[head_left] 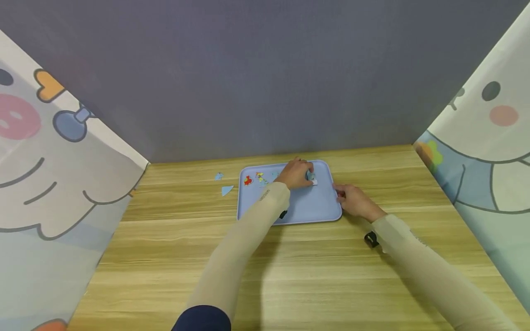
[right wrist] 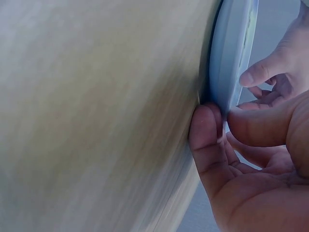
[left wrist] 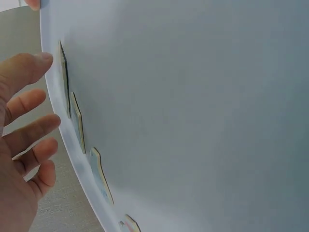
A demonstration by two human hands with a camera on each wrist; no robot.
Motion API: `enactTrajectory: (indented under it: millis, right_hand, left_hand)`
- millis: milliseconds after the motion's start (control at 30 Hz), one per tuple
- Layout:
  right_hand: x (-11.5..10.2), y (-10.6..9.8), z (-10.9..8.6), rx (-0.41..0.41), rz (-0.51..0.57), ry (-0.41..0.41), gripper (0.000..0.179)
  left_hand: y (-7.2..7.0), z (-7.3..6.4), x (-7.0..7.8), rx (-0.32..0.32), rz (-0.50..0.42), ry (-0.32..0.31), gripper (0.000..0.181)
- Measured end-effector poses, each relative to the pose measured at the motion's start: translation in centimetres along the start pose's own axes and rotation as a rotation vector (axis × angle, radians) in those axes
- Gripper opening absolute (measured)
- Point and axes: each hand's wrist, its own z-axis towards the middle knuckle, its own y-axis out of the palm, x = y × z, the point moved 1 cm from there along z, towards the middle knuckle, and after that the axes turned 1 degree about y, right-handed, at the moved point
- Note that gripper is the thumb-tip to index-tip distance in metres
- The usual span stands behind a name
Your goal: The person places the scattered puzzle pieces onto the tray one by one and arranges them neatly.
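A light blue tray (head_left: 312,207) lies on the wooden table. My left hand (head_left: 295,174) is over its far side with fingers apart and loosely bent; in the left wrist view, the thumb (left wrist: 36,65) comes close to a flat piece by the rim. That piece (head_left: 313,181), pale blue and white, shows beside the fingers in the head view. Several thin flat pieces (left wrist: 102,176) line the same rim, among them one with a red picture (head_left: 248,180). My right hand (head_left: 353,199) pinches the tray's right edge between thumb and fingers (right wrist: 205,128).
Two light blue pieces, a small one (head_left: 218,176) and a triangular one (head_left: 227,190), lie on the table (head_left: 174,239) left of the tray. A grey panel (head_left: 281,82) rises behind the table. Cartoon-printed sheets (head_left: 74,184) stand at both sides.
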Motion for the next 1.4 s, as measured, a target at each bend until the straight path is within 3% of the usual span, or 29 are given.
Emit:
enactTrajectory:
  millis: [167, 400, 733, 1000, 1200, 1400]
  right_hand:
    - [-0.3, 0.0, 0.1, -0.005, 0.001, 0.001, 0.044]
    - [-0.4, -0.3, -0.1, -0.022, -0.007, 0.037, 0.045]
    - [0.1, -0.7, -0.4, -0.011, 0.002, 0.017, 0.045]
    - [0.1, -0.6, -0.6, -0.009, 0.004, -0.004, 0.045]
    - [0.1, -0.5, -0.8, -0.024, 0.013, 0.003, 0.045]
    - [0.2, -0.6, -0.7, -0.023, 0.021, -0.007, 0.045]
  left_hand:
    - [0.0, -0.3, -0.8, 0.002, -0.019, -0.009, 0.038]
    - [-1.2, -1.7, -2.6, 0.001, -0.057, -0.045, 0.040]
    - [-2.3, -3.7, -4.6, 0.024, -0.073, -0.065, 0.041]
    - [-3.5, -6.9, -6.8, 0.129, -0.164, -0.063, 0.040]
    - [-4.8, -9.4, -8.6, 0.191, -0.139, -0.020, 0.037]
    - [-5.7, -11.8, -10.3, 0.210, -0.147, -0.050, 0.037]
